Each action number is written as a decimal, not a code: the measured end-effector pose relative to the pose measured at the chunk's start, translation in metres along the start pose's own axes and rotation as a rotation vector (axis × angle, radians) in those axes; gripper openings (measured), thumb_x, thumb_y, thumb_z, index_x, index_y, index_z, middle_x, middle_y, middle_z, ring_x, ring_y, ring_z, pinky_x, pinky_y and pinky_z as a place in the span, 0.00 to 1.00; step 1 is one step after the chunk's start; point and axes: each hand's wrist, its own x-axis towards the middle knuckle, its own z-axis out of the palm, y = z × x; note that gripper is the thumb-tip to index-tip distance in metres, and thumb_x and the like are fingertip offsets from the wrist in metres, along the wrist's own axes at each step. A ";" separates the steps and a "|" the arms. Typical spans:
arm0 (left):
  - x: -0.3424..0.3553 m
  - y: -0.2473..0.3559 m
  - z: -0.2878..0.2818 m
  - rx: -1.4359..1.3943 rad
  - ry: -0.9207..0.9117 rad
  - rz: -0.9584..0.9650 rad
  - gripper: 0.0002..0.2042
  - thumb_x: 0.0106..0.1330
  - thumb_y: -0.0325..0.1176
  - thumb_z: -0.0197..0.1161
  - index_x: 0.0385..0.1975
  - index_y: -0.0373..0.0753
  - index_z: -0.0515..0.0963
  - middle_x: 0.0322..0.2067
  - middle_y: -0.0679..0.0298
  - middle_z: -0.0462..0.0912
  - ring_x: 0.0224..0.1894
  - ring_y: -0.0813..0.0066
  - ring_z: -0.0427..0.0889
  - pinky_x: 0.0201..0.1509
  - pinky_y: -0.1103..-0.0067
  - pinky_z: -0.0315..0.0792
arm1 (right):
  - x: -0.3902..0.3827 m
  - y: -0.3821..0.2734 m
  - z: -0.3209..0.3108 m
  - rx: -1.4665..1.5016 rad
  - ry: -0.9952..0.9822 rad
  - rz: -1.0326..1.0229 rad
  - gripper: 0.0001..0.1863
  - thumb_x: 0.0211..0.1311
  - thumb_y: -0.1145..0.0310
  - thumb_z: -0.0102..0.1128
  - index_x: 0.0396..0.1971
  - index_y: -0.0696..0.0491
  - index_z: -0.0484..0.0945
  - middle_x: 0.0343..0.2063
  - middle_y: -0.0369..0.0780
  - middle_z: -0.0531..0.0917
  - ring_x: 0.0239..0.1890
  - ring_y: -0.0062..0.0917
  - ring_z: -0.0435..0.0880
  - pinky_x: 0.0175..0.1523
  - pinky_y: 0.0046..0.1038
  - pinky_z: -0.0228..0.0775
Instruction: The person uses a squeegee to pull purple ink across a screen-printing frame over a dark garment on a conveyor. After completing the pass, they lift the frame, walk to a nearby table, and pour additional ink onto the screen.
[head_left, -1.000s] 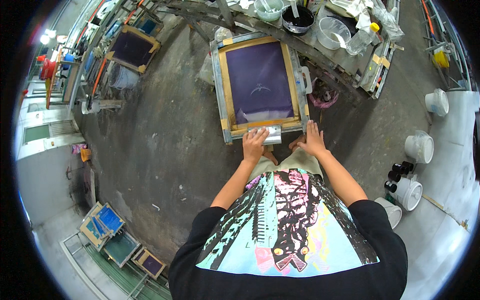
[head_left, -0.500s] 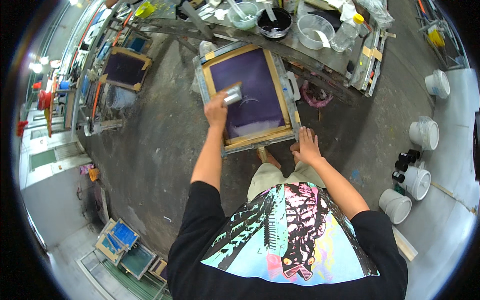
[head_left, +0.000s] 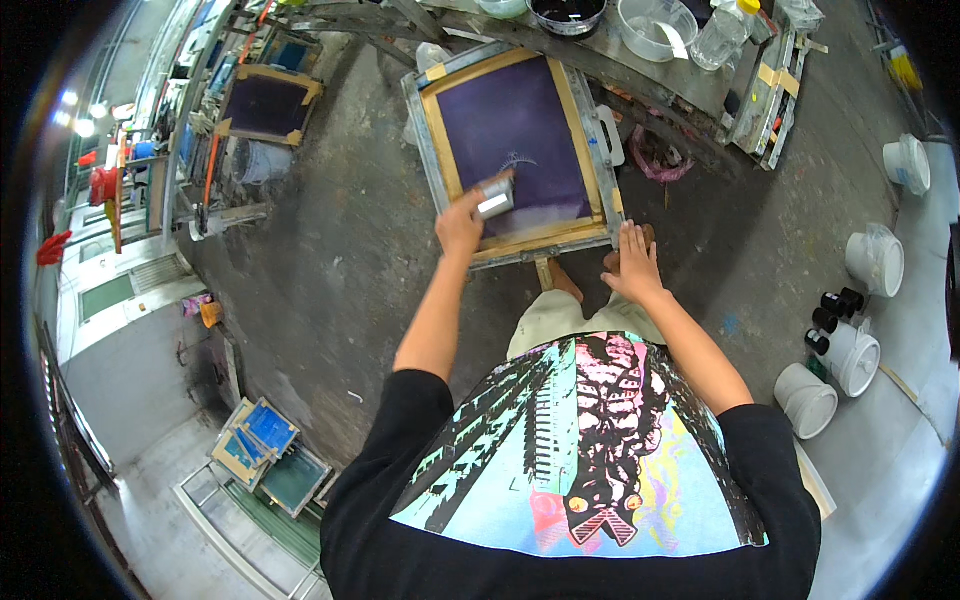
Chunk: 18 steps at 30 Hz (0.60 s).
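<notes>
- Two bare hands are at work: one left hand (head_left: 462,226) and one right hand (head_left: 635,264).
- The left hand's fingers are closed around one silver, rectangular metal hand tool (head_left: 496,198) with a brownish edge.
- The tool is over the lower left part of one purple mesh panel (head_left: 520,115); motion blurs it, so I cannot tell whether it touches the mesh.
- The panel sits inside one pale wooden inner frame (head_left: 432,120), itself within one grey, worn outer frame (head_left: 422,150), tilted and directly ahead of the person.
- One pale, arched mark (head_left: 517,161) shows on the mesh, just above the tool.
- The right hand's fingers are extended, the thumb apart, with the fingertips at the outer frame's lower right corner; nothing is in its grasp.
- Beyond the frame, one long grey workbench (head_left: 685,92) bears one pale green bowl (head_left: 500,7), cut off by the picture's edge, one black round bowl (head_left: 567,16), one clear round plastic tub (head_left: 655,28) and one clear bottle with a yellow cap (head_left: 724,38).
- One crumpled pink plastic bag (head_left: 660,158) lies below the bench.
- Along the right side stand four white plastic buckets (head_left: 875,262) and four small black cylindrical containers (head_left: 824,320).
- One second wood-framed purple screen (head_left: 266,106) is at the upper left.
</notes>
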 end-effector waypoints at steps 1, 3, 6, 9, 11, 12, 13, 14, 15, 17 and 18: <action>-0.024 -0.004 0.000 -0.033 0.039 0.043 0.19 0.58 0.26 0.66 0.49 0.53 0.87 0.47 0.64 0.90 0.50 0.58 0.88 0.51 0.64 0.80 | -0.003 -0.004 -0.002 0.009 -0.005 -0.006 0.63 0.62 0.48 0.70 0.80 0.58 0.34 0.82 0.47 0.39 0.83 0.41 0.38 0.82 0.53 0.36; -0.067 -0.004 0.006 -0.024 0.097 0.116 0.21 0.57 0.24 0.66 0.50 0.53 0.87 0.52 0.67 0.89 0.55 0.65 0.86 0.54 0.66 0.78 | -0.005 -0.007 -0.001 0.016 0.002 0.009 0.63 0.61 0.48 0.71 0.80 0.58 0.34 0.82 0.47 0.39 0.84 0.40 0.37 0.82 0.53 0.35; -0.099 0.002 0.013 0.061 0.072 0.138 0.24 0.56 0.25 0.67 0.54 0.54 0.86 0.57 0.72 0.87 0.58 0.69 0.84 0.52 0.66 0.74 | -0.003 -0.006 0.006 0.018 0.030 0.032 0.64 0.60 0.48 0.71 0.80 0.58 0.34 0.82 0.47 0.39 0.83 0.41 0.38 0.82 0.53 0.36; -0.112 -0.001 0.013 0.070 0.134 0.183 0.26 0.57 0.24 0.66 0.56 0.54 0.85 0.58 0.73 0.86 0.58 0.67 0.83 0.52 0.65 0.72 | -0.002 -0.006 0.009 0.007 0.035 0.037 0.65 0.59 0.48 0.72 0.80 0.58 0.34 0.82 0.47 0.39 0.83 0.41 0.38 0.82 0.54 0.36; -0.123 -0.002 0.014 0.088 0.177 0.222 0.24 0.59 0.26 0.67 0.57 0.54 0.84 0.59 0.74 0.86 0.58 0.67 0.82 0.55 0.64 0.70 | -0.001 -0.006 0.014 -0.005 0.042 0.040 0.65 0.58 0.48 0.73 0.80 0.58 0.34 0.82 0.47 0.39 0.83 0.41 0.38 0.82 0.55 0.36; -0.127 0.000 0.018 0.065 0.203 0.226 0.23 0.60 0.26 0.68 0.56 0.54 0.84 0.59 0.73 0.85 0.59 0.67 0.82 0.56 0.64 0.69 | 0.001 -0.005 0.015 -0.009 0.050 0.051 0.66 0.58 0.48 0.73 0.80 0.58 0.33 0.82 0.47 0.39 0.83 0.41 0.38 0.82 0.55 0.36; -0.130 0.002 0.021 0.041 0.229 0.230 0.21 0.61 0.27 0.68 0.55 0.54 0.85 0.59 0.73 0.85 0.60 0.66 0.82 0.57 0.63 0.69 | 0.004 -0.003 0.016 -0.014 0.057 0.061 0.66 0.57 0.48 0.73 0.80 0.58 0.33 0.82 0.47 0.39 0.84 0.41 0.38 0.82 0.56 0.36; -0.135 0.001 0.025 0.052 0.242 0.217 0.21 0.62 0.27 0.68 0.55 0.54 0.85 0.59 0.73 0.85 0.61 0.67 0.82 0.57 0.64 0.69 | 0.003 -0.006 0.016 -0.014 0.062 0.065 0.66 0.57 0.48 0.73 0.80 0.58 0.33 0.82 0.47 0.39 0.84 0.40 0.37 0.82 0.56 0.36; -0.145 -0.003 0.027 0.061 0.239 0.215 0.22 0.61 0.26 0.68 0.56 0.54 0.85 0.59 0.73 0.85 0.61 0.67 0.81 0.57 0.65 0.70 | 0.001 -0.011 0.015 -0.022 0.044 0.069 0.67 0.57 0.47 0.73 0.80 0.58 0.32 0.82 0.47 0.39 0.84 0.40 0.37 0.82 0.56 0.36; -0.166 -0.008 0.028 0.074 0.239 0.217 0.25 0.58 0.24 0.69 0.56 0.55 0.85 0.60 0.73 0.85 0.62 0.67 0.81 0.56 0.66 0.70 | 0.002 -0.019 0.010 -0.039 0.018 0.083 0.67 0.57 0.47 0.73 0.80 0.58 0.31 0.82 0.47 0.38 0.84 0.40 0.36 0.82 0.56 0.36; -0.172 -0.005 0.027 0.059 0.214 0.192 0.24 0.58 0.24 0.69 0.55 0.54 0.85 0.59 0.73 0.86 0.62 0.66 0.82 0.57 0.66 0.71 | 0.005 -0.017 0.012 -0.038 0.020 0.097 0.68 0.57 0.47 0.73 0.80 0.58 0.31 0.82 0.47 0.38 0.84 0.40 0.35 0.82 0.56 0.36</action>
